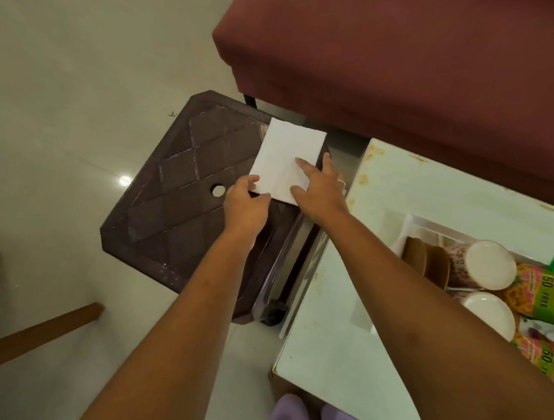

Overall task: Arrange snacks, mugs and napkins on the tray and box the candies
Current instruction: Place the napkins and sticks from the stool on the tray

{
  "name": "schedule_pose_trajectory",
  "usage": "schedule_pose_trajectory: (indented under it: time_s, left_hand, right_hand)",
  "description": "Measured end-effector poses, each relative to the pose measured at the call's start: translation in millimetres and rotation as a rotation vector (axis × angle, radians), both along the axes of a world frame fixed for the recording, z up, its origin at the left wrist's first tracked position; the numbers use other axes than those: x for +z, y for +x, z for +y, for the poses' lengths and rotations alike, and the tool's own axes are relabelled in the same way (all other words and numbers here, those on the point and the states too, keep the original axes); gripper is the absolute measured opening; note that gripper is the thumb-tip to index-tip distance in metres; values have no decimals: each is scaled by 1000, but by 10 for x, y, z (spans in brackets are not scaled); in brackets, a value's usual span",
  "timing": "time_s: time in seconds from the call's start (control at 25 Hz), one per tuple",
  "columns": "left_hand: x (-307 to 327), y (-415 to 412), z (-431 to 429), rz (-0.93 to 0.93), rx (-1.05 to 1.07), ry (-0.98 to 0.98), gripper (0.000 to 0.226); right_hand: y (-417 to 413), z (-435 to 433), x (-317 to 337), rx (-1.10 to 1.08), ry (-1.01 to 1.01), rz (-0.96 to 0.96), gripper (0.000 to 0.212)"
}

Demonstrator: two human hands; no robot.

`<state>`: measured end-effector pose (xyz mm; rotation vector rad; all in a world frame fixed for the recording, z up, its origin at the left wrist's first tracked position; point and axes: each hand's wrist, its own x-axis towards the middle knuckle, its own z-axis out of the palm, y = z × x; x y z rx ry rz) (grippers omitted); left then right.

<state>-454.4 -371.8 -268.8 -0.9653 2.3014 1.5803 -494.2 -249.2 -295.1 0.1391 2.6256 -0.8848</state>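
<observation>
From the head camera I see my left hand (246,204) with its grip closed on the near corner of a white napkin (283,150), pinching it. My right hand (320,188) has its grip released, its straight fingers lying flat on the napkin's right side. The napkin lies folded on a brown plastic stool (177,195), at its far right edge. Just right of the stool is a white table (403,193) carrying a tray (433,223) with two mugs (490,264) and pink snack packets (541,293). A maroon sofa (413,55) sits beyond, over a pale tiled floor (80,78).
</observation>
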Motion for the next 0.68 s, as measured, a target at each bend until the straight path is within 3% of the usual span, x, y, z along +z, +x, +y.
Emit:
schedule_pose_trajectory:
  time_s: [0.12,0.24,0.4,0.6,0.68]
  left_hand:
    - [-57,11,-16,11,9,21,38]
    - [-104,16,-8,11,24,16,39]
    - [-134,-1,-1,7,61,26,39]
    - [-128,-77,31,-14,123,-22,53]
    - [-125,-140,35,-63,138,-29,47]
  right_hand:
    - [-59,-7,-15,20,42,64,58]
    - [-155,-12,-8,-157,-162,62,50]
    - [-224,2,53,-354,-435,-96,42]
    - [-167,26,126,-374,-492,-105,40]
    - [-110,43,130,-400,-524,-112,38]
